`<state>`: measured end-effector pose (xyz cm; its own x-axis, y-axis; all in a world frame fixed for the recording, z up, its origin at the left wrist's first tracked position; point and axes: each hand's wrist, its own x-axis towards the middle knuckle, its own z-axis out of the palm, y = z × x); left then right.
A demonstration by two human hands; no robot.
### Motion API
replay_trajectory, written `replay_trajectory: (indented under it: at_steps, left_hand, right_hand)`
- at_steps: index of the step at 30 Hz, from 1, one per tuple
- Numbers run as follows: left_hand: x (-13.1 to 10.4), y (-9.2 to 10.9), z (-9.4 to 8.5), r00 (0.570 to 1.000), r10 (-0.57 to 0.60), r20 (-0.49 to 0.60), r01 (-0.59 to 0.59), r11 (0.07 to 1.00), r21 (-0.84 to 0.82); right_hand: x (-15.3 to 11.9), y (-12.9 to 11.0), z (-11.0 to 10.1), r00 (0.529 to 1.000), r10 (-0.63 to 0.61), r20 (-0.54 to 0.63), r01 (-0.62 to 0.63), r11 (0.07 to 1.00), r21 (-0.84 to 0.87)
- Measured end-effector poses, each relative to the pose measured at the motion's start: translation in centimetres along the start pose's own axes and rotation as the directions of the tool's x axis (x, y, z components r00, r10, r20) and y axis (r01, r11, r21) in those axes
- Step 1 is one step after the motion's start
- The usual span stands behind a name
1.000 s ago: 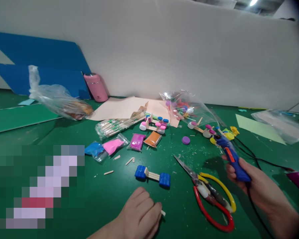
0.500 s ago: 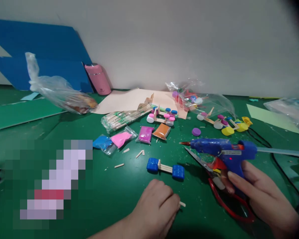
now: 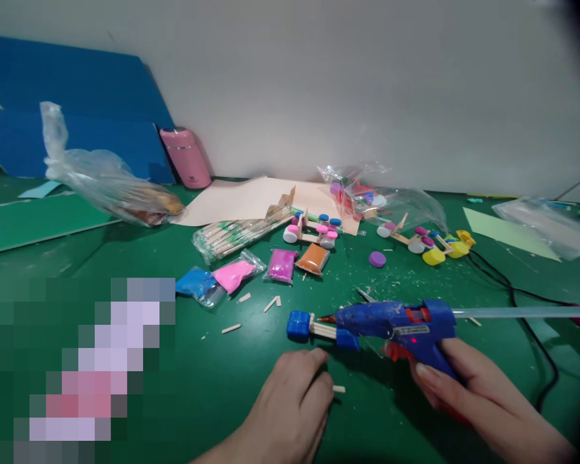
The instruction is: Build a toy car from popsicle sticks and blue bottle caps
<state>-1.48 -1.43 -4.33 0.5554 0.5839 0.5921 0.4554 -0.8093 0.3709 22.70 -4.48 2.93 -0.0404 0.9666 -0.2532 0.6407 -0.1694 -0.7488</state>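
My right hand [image 3: 483, 393] is closed round the handle of a blue hot glue gun [image 3: 372, 319], a clear glue stick [image 3: 507, 312] jutting from its back. The nozzle points left, close to the thin wooden sticks [image 3: 325, 330] that join two blue blocks [image 3: 298, 324]; I cannot tell whether it touches them. My left hand [image 3: 290, 399] rests just in front of this piece, fingers curled on a short wooden stick [image 3: 339, 389] whose end pokes out on the right. Behind the gun, the tip of a pair of scissors [image 3: 366, 295] shows; most of it is hidden.
Clay packets [image 3: 281, 265], bundled wooden sticks [image 3: 236, 235] and small wheeled models [image 3: 312, 235] lie farther back. A purple cap [image 3: 377, 259] and wood scraps [image 3: 231, 328] are scattered about. A black cord [image 3: 512, 290] runs at right; a pink flask [image 3: 186, 158] stands by the wall.
My right hand has brought the glue gun left and down, its nozzle now by the blue-ended piece. The gun covers more of the scissors. My left hand keeps its stick.
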Motion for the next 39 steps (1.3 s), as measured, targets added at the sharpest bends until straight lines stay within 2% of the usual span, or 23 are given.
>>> replay_trajectory:
  at_steps: [2,9,13,17,25,29,34,39]
  left_hand:
    - [0.0,-0.1,-0.2,1.0,0.012,-0.004,-0.012,1.0,-0.001]
    - [0.4,-0.1,-0.5,0.995,0.024,0.095,-0.03,0.998,0.057]
    - [0.4,-0.2,-0.3,0.991,-0.009,0.135,-0.004,0.995,0.095]
    - [0.4,-0.2,-0.1,0.987,-0.041,0.156,0.019,0.99,0.14]
    - [0.6,0.0,0.0,0.971,-0.103,0.217,0.069,0.985,0.161]
    - [0.4,0.0,0.1,0.959,-0.118,0.258,0.081,0.986,0.149]
    - [0.4,-0.1,0.0,0.955,-0.102,0.28,0.066,0.989,0.133]
    - [0.5,0.0,0.0,0.952,-0.119,0.282,0.079,0.986,0.148]
  right_hand:
    - [0.1,-0.3,0.1,1.0,-0.009,0.006,0.009,1.0,0.002]
    - [0.5,-0.7,-0.1,0.998,-0.057,-0.027,0.055,0.997,-0.046]
    - [0.6,-0.2,-0.2,0.999,-0.036,-0.033,0.034,0.997,-0.073]
    - [0.5,0.3,-0.1,1.0,0.004,0.009,-0.003,0.995,-0.103]
    - [0.4,-1.1,-0.3,0.998,0.056,0.028,-0.053,0.996,-0.077]
    - [0.5,-1.0,-0.4,1.0,0.025,0.014,-0.023,0.993,-0.117]
    - [0.8,-0.7,-0.3,0.999,-0.002,0.036,0.007,0.987,-0.158]
    - [0.7,-0.3,-0.3,1.0,-0.018,0.006,0.019,0.983,-0.183]
